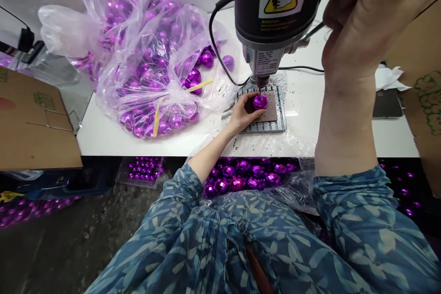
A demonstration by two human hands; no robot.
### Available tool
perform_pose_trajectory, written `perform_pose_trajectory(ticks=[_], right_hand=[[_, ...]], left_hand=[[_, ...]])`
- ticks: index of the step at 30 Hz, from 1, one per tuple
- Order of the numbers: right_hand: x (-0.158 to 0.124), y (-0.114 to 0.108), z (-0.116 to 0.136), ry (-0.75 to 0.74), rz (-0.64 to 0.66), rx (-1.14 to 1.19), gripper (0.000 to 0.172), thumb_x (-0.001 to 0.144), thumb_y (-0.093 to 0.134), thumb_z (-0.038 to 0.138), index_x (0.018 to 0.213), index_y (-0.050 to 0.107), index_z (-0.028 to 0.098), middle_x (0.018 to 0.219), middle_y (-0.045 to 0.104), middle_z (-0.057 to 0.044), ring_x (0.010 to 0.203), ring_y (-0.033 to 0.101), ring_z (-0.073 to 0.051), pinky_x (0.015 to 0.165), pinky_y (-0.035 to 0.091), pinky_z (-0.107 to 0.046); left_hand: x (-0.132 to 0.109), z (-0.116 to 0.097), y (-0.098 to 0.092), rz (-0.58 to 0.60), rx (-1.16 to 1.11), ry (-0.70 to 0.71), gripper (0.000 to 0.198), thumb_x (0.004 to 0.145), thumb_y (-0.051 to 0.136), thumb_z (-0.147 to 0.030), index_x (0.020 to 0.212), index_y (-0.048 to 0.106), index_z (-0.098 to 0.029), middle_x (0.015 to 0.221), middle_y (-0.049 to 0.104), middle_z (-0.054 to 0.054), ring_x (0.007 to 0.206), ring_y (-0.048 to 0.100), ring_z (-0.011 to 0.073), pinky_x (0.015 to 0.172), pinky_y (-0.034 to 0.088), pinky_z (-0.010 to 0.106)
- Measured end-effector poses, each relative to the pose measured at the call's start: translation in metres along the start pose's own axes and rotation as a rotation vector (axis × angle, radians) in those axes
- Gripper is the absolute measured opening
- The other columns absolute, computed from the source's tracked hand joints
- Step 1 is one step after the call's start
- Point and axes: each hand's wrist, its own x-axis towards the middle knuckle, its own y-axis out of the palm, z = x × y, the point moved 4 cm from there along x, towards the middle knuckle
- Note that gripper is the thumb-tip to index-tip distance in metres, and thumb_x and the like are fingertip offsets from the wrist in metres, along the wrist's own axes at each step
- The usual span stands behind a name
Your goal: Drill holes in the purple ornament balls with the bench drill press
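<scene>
My left hand (242, 113) pinches a shiny purple faceted ball (261, 102) between thumb and fingers. The ball rests on a brown board (271, 112) over the slotted metal base (282, 121) of a drill press (280, 14). Right above the ball is the bit (260, 89), its tip at the ball's top; whether it has entered cannot be made out. My right hand (361, 18) is raised beside the machine's head, fingers curled closed around the end of the dark feed lever (314, 31). Most of its grip is hidden.
A clear bag (151, 69) of purple balls fills the table's left. More balls (241, 177) lie in plastic at my lap. Cardboard boxes (34, 124) flank the table; a phone (387, 104) and tissue (389, 77) lie right. A black cable (220, 62) loops beside the drill.
</scene>
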Motion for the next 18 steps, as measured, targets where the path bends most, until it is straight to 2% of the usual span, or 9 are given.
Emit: perform_pose_trajectory(ticks=[2,4,8,11,14,18], right_hand=[[-0.002,-0.003,-0.002,0.038,-0.144,0.035,0.070,0.071,0.048,0.082,0.062,0.016,0.020,0.053,0.027,0.003,0.049,0.038,0.006,0.052,0.026,-0.015],[-0.006,-0.002,-0.002,0.067,-0.207,0.055,0.071,0.064,0.049,0.083,0.060,0.019,0.019,0.048,0.025,0.003,0.044,0.036,0.005,0.051,0.021,-0.018],[-0.018,-0.003,0.001,0.019,-0.254,0.104,0.067,0.070,0.055,0.077,0.061,0.029,0.017,0.046,0.029,0.004,0.043,0.033,0.005,0.051,0.018,-0.020],[-0.030,-0.006,0.001,-0.053,-0.265,0.121,0.069,0.082,0.056,0.070,0.058,0.025,0.014,0.047,0.032,0.004,0.045,0.035,0.006,0.056,0.021,-0.019],[-0.043,-0.009,0.000,-0.104,-0.319,0.103,0.069,0.090,0.058,0.062,0.055,0.030,0.010,0.049,0.025,0.004,0.047,0.038,0.007,0.060,0.025,-0.017],[-0.054,-0.007,-0.001,-0.122,-0.383,0.120,0.067,0.091,0.060,0.060,0.055,0.032,0.012,0.050,0.016,0.004,0.044,0.037,0.004,0.054,0.023,-0.019]], left_hand=[[-0.001,-0.001,-0.001,0.004,0.010,0.008,0.060,0.088,0.089,-0.038,0.139,0.061,-0.024,0.138,0.073,0.011,0.128,0.072,0.0282,0.115,0.060,0.052],[-0.002,-0.002,-0.001,0.009,0.017,0.018,0.060,0.089,0.088,-0.039,0.140,0.060,-0.024,0.138,0.072,0.011,0.128,0.072,0.0283,0.116,0.059,0.052],[-0.003,-0.003,-0.001,0.014,0.041,0.018,0.060,0.091,0.087,-0.039,0.141,0.059,-0.024,0.139,0.071,0.012,0.129,0.070,0.0288,0.116,0.058,0.052],[-0.003,-0.002,-0.001,0.017,0.042,-0.001,0.060,0.091,0.087,-0.040,0.141,0.058,-0.025,0.139,0.071,0.012,0.129,0.071,0.0284,0.115,0.058,0.052],[-0.003,-0.002,-0.001,0.019,0.038,0.008,0.060,0.091,0.088,-0.041,0.141,0.058,-0.025,0.139,0.071,0.012,0.130,0.070,0.0284,0.116,0.058,0.051],[-0.003,-0.002,-0.001,0.032,0.025,0.013,0.061,0.092,0.087,-0.044,0.142,0.057,-0.025,0.141,0.070,0.011,0.132,0.069,0.0285,0.118,0.057,0.051]])
